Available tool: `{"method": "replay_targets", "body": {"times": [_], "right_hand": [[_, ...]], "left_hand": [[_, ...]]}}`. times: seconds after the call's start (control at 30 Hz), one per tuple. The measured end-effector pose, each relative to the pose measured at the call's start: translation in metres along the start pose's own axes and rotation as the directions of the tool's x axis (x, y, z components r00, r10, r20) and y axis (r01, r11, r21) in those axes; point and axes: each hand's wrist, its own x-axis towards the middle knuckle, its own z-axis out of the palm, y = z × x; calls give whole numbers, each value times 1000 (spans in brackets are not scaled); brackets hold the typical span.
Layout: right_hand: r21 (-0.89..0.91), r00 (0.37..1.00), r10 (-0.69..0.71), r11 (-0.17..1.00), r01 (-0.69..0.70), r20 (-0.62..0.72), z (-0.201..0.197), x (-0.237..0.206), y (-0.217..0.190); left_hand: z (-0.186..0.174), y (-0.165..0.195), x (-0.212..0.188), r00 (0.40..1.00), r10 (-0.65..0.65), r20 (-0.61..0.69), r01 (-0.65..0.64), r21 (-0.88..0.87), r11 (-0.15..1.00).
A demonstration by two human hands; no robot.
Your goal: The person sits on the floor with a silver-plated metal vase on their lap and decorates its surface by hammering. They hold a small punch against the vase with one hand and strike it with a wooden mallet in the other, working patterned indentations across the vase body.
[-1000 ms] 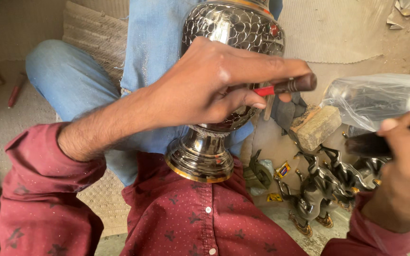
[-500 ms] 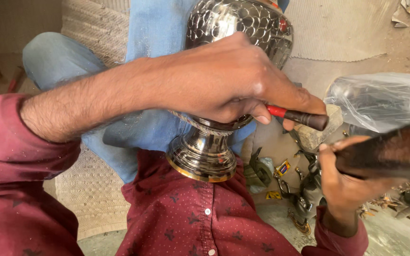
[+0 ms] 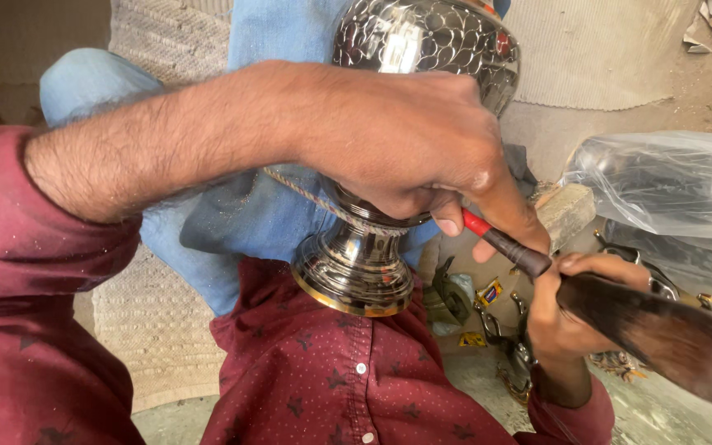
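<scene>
A big clear plastic bag (image 3: 661, 185) lies on the right. It is shiny and see-through.

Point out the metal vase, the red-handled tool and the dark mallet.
metal vase (image 3: 358, 268): head view, on its shiny flared foot.
red-handled tool (image 3: 508, 246): head view, on the dark end of its handle, below the left hand's fingers.
dark mallet (image 3: 661, 334): head view, on its long dark wooden body.
</scene>
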Motion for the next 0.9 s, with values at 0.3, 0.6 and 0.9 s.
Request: {"method": "replay_targets", "body": {"times": [0.3, 0.6, 0.9], "right_hand": [[-125, 953, -244, 955, 268, 180, -12, 56, -10], [-162, 904, -35, 980, 114, 425, -46, 124, -24], [-334, 670, 71, 902, 272, 739, -43, 226, -14]], "left_hand": [[-1, 5, -10, 992, -76, -99, 92, 164, 982], [24, 26, -35, 783, -96, -614, 218, 126, 968], [45, 46, -33, 480, -248, -842, 476, 13, 879]]}}
